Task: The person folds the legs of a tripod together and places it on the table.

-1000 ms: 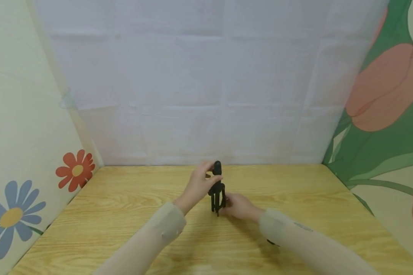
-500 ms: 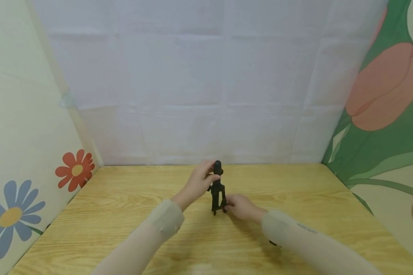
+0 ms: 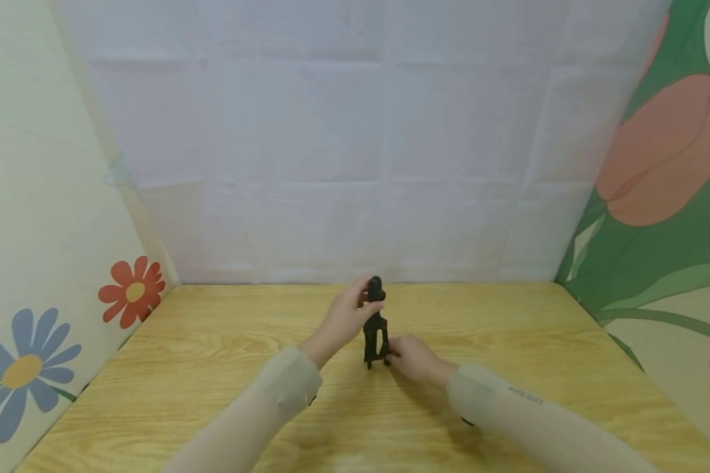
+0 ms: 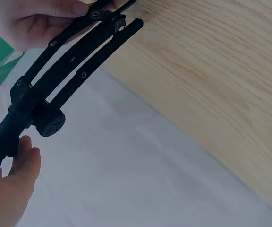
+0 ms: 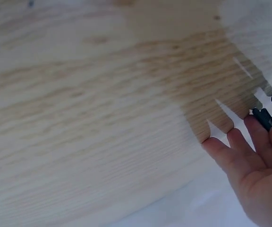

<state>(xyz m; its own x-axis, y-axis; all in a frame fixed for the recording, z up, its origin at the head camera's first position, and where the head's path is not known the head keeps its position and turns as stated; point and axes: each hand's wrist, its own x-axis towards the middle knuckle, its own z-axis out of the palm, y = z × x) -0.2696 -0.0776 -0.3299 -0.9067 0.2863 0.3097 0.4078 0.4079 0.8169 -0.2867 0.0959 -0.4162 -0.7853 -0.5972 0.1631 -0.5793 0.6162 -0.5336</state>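
Note:
A small black tripod (image 3: pixel 375 326) stands upright between the two hands in the head view, its legs pointing down. My left hand (image 3: pixel 342 322) grips its upper column, thumb on the near side. Low on the right, my right hand (image 3: pixel 415 357) pinches one leg near its foot. Close up in the left wrist view, the tripod (image 4: pixel 29 101) shows slim legs with hinged struts, plus a knob (image 4: pixel 50 122) on one side. Leg ends (image 5: pixel 263 118) show between thumb and index finger in the right wrist view, with the other fingers spread.
The wood-grain table (image 3: pixel 225 328) runs back to a creased white cloth (image 3: pixel 284 131). Flower-patterned panels (image 3: pixel 657 164) flank it on both sides. Light sleeves (image 3: pixel 290 381) cover both forearms.
The tripod has turned in my left hand, so its legs line up differently and its side knob shows. My right hand has shifted slightly right and down, keeping at a leg's lower end.

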